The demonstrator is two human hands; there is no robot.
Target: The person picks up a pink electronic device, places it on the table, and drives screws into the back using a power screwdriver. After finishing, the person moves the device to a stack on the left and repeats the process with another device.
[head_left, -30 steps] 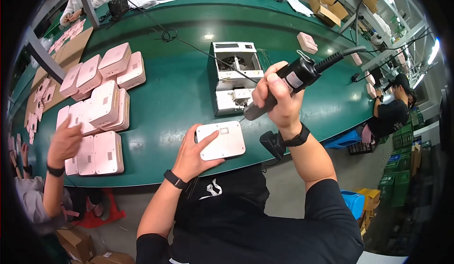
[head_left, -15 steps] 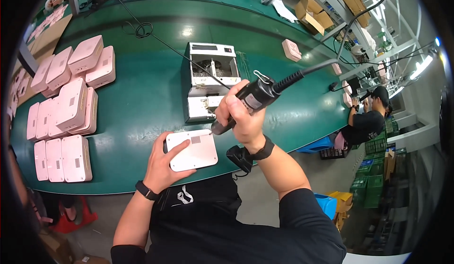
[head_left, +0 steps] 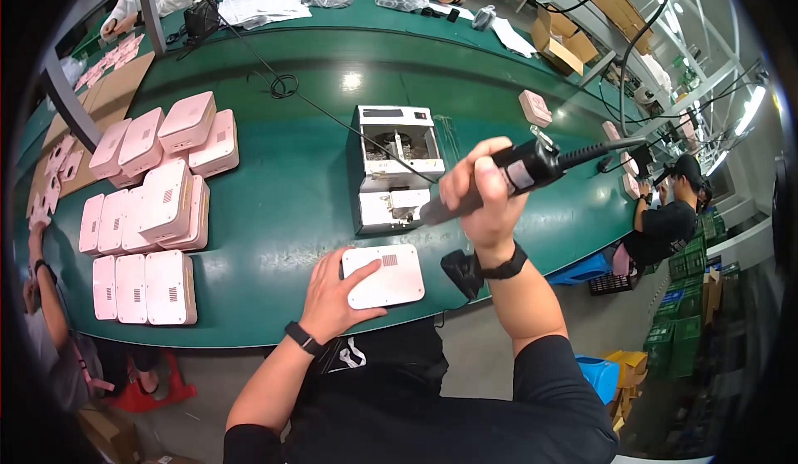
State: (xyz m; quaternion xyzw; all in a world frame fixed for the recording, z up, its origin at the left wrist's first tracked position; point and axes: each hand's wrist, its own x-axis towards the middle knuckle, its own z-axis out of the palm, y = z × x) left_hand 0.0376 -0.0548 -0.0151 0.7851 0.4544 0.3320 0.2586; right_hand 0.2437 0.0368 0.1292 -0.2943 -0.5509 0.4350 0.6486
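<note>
A pale pink box-shaped plastic housing (head_left: 384, 291) with a small vent grille and corner holes lies flat near the table's front edge. My left hand (head_left: 331, 296) grips its left end, a finger stretched over the top face. Raised above the table, my right hand (head_left: 490, 196) is wrapped round a black electric screwdriver (head_left: 517, 171) with a cable at its rear. Its front end points left, beside the lower front of a black and white screw feeder (head_left: 397, 169). I cannot make out whether the bit touches the feeder.
Stacked pale pink housings (head_left: 170, 206) fill the left of the green table (head_left: 274, 298). Another housing (head_left: 535, 108) lies at the back right. A thin cable (head_left: 332, 119) crosses over the feeder. Co-workers sit at the left, far side and right; an open carton (head_left: 561, 40) stands far right.
The screwdriver has moved from the housing's upper right corner to the feeder's front. My left hand stays on the housing. The whole view has shifted a little.
</note>
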